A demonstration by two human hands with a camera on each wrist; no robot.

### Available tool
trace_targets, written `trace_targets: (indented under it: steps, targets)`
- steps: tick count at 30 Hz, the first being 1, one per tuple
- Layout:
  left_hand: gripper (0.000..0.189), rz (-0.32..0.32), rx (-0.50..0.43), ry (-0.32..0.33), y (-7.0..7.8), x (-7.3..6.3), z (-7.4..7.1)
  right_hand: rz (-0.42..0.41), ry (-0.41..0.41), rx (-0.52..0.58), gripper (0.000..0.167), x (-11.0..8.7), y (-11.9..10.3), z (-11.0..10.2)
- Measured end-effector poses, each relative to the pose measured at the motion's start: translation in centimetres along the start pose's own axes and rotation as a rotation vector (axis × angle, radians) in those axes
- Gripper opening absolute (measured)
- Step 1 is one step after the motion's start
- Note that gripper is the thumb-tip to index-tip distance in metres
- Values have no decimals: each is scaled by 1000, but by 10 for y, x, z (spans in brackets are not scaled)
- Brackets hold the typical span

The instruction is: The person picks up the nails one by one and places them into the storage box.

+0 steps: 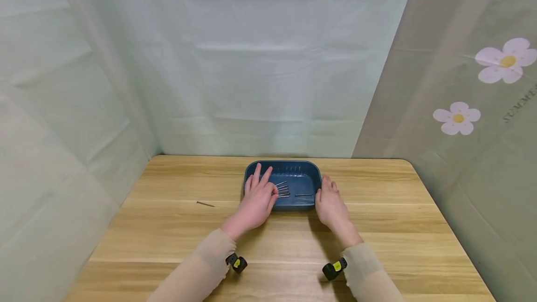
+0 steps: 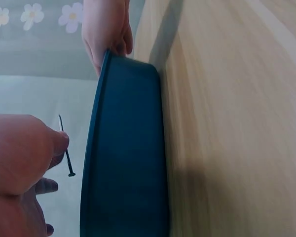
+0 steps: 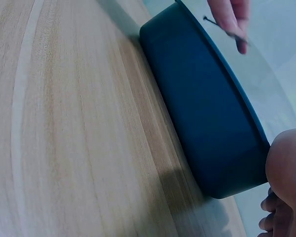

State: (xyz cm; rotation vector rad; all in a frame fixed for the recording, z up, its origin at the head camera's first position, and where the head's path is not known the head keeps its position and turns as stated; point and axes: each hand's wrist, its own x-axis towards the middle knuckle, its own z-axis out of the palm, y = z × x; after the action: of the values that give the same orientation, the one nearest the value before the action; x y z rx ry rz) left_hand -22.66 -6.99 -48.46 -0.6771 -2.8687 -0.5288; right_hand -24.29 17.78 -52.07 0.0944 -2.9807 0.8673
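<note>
Over the left part of a dark blue tray (image 1: 302,208), my left hand (image 1: 257,199) pinches a nail (image 2: 69,163) between thumb and index finger. The other fingers of that hand are spread upward. Several nails (image 1: 283,191) lie side by side on the tray floor, partly hidden by the left hand. One more nail (image 1: 304,195) lies to their right inside the tray. My right hand (image 1: 331,202) holds the tray's right end, thumb at the rim and fingers along the outer wall. Left of the tray, a single nail (image 1: 205,203) lies on the table.
The tray stands near the back edge of a wooden table (image 1: 377,227). Pale hanging cloth (image 1: 260,83) closes off the back and sides, printed with flowers at the right. Each wrist wears a small black camera (image 1: 239,264).
</note>
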Motion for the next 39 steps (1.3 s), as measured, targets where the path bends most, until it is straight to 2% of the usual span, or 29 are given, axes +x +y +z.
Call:
trace_targets:
  steps: [6,11,15,22,27,39]
  targets:
    - [12,-32,-53,4,18,22,7,-2,1,-2,61,0,1,-1]
    - [13,-70,-50,-27,26,37,17,-7,-7,5,62,-1,2,0]
    - [14,-78,-2,-64,32,49,25,-10,-2,6,62,-2,2,2]
    - [20,-84,135,-97,41,71,39,-26,23,-5,61,0,3,2]
    - [24,-61,174,-142,48,84,45,-35,30,5,60,1,4,2]
    - [20,-49,271,-239,53,101,54,-27,15,5,60,2,3,2]
